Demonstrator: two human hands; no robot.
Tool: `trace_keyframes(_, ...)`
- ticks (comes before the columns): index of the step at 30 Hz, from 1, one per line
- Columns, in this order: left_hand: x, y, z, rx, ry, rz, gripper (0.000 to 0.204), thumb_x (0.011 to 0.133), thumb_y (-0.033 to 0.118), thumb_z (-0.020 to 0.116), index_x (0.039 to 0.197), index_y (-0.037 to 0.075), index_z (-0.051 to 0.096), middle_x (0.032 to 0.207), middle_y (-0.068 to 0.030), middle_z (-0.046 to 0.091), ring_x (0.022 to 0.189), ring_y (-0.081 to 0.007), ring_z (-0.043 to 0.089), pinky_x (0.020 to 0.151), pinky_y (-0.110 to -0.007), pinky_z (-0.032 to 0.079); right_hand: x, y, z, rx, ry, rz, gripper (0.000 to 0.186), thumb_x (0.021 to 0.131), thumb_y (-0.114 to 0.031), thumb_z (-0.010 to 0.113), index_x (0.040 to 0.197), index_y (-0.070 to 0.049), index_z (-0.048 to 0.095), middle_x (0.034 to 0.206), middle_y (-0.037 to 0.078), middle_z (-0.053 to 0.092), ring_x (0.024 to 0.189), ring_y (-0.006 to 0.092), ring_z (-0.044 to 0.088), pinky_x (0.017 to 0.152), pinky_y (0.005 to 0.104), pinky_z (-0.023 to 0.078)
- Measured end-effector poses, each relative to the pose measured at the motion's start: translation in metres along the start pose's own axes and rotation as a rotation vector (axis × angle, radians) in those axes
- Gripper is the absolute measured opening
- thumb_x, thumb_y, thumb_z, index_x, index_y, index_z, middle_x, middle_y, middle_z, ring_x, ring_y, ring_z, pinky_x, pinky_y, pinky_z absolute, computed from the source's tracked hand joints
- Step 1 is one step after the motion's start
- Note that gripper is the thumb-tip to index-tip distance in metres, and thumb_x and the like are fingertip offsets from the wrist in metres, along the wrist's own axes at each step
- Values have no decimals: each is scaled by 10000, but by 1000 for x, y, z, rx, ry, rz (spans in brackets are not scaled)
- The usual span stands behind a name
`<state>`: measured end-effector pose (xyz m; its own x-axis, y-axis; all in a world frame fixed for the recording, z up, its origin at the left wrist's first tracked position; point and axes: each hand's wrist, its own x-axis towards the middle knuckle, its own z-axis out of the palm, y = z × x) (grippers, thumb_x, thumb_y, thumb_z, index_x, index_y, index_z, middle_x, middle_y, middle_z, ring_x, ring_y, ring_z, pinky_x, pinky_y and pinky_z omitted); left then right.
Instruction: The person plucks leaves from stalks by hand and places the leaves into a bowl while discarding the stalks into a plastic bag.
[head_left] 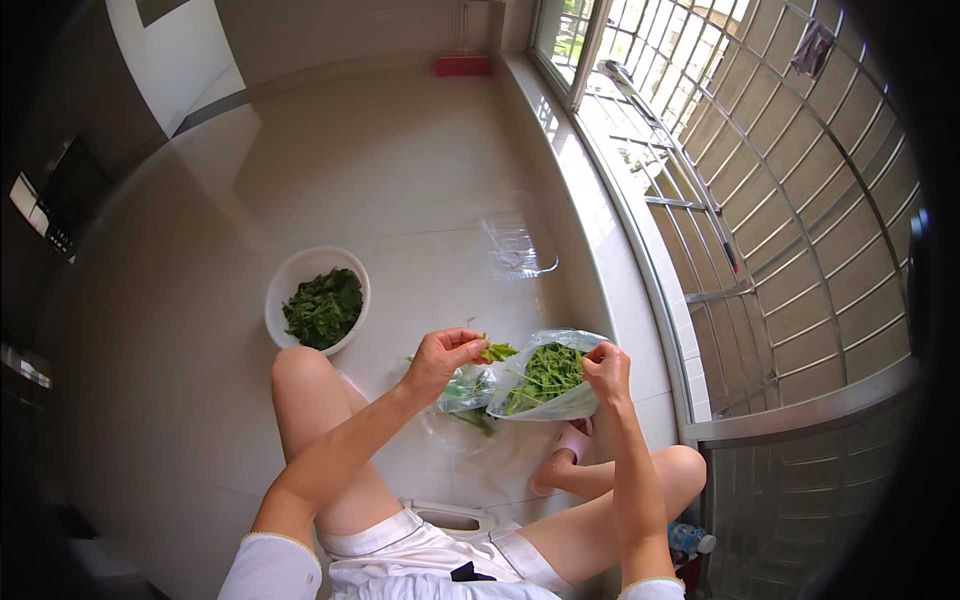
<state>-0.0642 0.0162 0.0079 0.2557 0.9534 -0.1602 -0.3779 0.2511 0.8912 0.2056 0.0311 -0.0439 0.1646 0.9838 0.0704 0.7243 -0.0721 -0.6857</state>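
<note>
My left hand [443, 362] is closed in a pinch on a small green leaf sprig [500, 351], held above the floor. My right hand [608, 372] is closed at the right edge of a clear plastic bag [560, 408]; what its fingertips grip is hidden. Leafy green stems [550, 373] fill that open bag. To its left lies a second clear bag [465, 386], partly behind my left hand, with some loose green stems [480, 421] beside it. A white round basin [274, 290] with dark green leaves [325, 308] stands beyond my left knee.
Tiled floor [400, 180] stretches ahead. A ledge [590, 240] and a window with metal bars [780, 200] run along the right. Far off is a red dustpan-like object [463, 66]. A bottle [690, 538] stands beside my right leg. Beneath me shows a light-coloured stool [440, 512].
</note>
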Motion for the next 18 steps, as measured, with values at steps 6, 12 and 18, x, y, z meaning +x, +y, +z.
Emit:
trace_keyframes(6, -7, 19, -61, -128, 365, 71, 132, 776, 101, 537, 863, 1, 544, 805, -70, 577, 723, -134, 561, 667, -238, 454, 2, 10, 23, -157, 46, -166, 100, 645, -25, 509, 674, -12, 603, 613, 156, 568, 558, 242, 574, 516, 304, 434)
trace_keyframes(12, -10, 32, -171, -241, 992, -42, 356, 746, 251, 570, 995, 11, 485, 1037, -117, 476, 961, -193, 439, 737, -338, 386, -10, -29, 20, -152, -82, -205, 87, 667, -82, 561, 660, 1, 585, 577, 163, 544, 507, 259, 541, 477, 326, 404)
trace_keyframes(18, -27, 33, -153, -141, 799, 58, 303, 738, 220, 577, 970, 57, 472, 914, -40, 465, 836, -152, 438, 709, -306, 388, -13, -46, 44, -153, -27, -466, 72, 623, 20, 500, 636, -28, 553, 639, 131, 557, 553, 283, 534, 516, 336, 418)
